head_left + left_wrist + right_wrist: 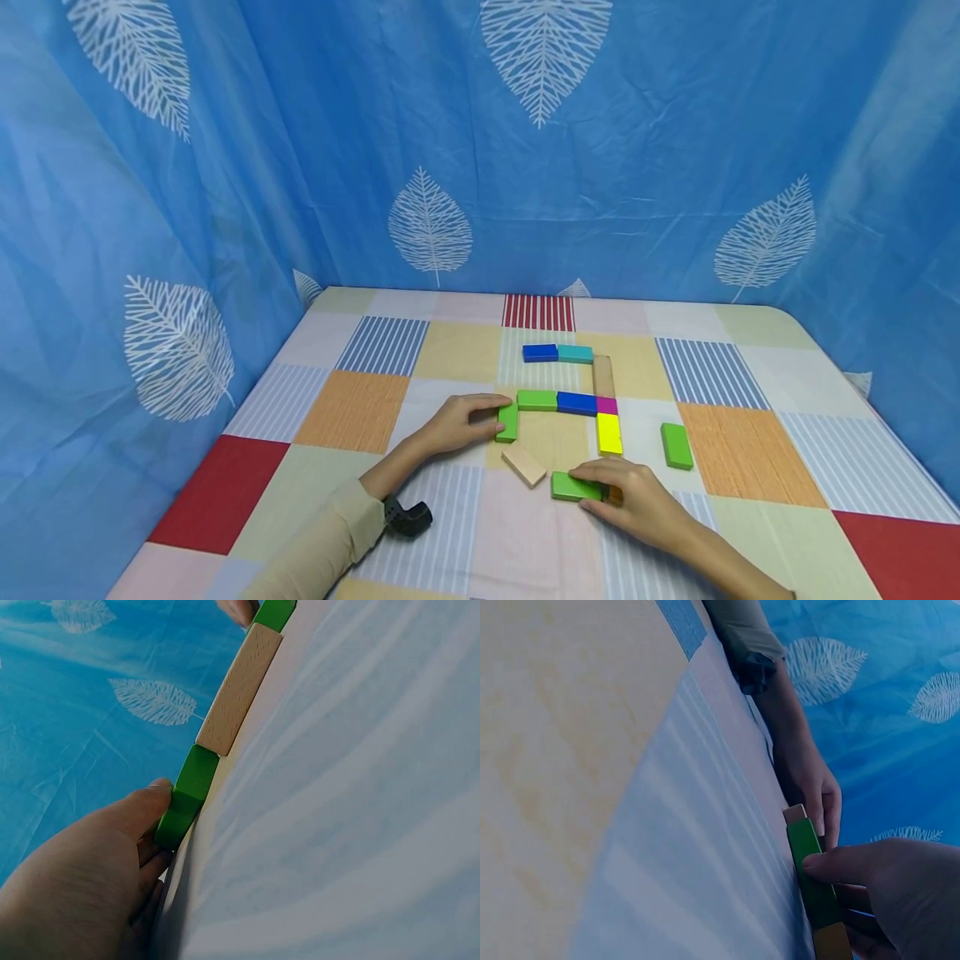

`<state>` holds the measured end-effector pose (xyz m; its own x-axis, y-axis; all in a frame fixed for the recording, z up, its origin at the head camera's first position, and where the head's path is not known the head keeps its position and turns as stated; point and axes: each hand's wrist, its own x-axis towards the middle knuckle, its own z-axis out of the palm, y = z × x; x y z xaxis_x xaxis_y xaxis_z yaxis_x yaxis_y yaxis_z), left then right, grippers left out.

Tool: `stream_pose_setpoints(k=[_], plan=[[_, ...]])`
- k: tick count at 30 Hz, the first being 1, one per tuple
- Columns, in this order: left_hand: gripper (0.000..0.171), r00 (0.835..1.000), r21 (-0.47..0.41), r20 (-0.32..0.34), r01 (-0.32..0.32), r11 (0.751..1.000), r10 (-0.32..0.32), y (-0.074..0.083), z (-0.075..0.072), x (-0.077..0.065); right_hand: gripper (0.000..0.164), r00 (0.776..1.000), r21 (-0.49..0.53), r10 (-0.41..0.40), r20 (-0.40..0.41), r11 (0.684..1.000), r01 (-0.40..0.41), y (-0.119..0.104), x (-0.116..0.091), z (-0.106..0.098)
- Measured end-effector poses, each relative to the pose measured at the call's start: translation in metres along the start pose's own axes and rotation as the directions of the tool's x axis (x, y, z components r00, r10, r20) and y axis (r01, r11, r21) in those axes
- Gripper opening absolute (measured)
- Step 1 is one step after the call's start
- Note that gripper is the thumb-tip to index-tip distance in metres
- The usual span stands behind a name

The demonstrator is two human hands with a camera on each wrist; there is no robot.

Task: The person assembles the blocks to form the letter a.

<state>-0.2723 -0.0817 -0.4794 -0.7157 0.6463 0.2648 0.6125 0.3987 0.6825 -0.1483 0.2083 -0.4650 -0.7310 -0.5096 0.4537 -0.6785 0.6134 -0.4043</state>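
My left hand [465, 423] holds a green block [507, 423] between thumb and fingers at the left of a block arrangement. In the left wrist view, the thumb lies against that green block [187, 787], close to a plain wooden block [240, 690]. My right hand [637, 504] pinches another green block [567, 487] nearer me, its thumb on the front side in the right wrist view. An orange-brown block [832, 942] touches that block's right end, mostly hidden under the hand in the head view. The plain wooden block [523, 464] lies slanted between both green blocks.
Behind the hands, a green block [537, 401], a blue block [577, 404], a magenta block [607, 406] and a yellow block [609, 434] form a bent line. Further back lie a wooden block [603, 376], a teal block [575, 354] and a blue block [540, 353]. A separate green block [677, 446] sits right.
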Motion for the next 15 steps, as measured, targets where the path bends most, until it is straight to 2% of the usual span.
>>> stream_pose_setpoints(k=[15], plan=[[0.043,1.000,-0.007,0.000,-0.001,1.000,0.001,0.0006,0.0001,-0.0001,0.034,1.000,0.018,-0.003,-0.001,1.000,0.003,-0.0002,0.0038,0.0050]])
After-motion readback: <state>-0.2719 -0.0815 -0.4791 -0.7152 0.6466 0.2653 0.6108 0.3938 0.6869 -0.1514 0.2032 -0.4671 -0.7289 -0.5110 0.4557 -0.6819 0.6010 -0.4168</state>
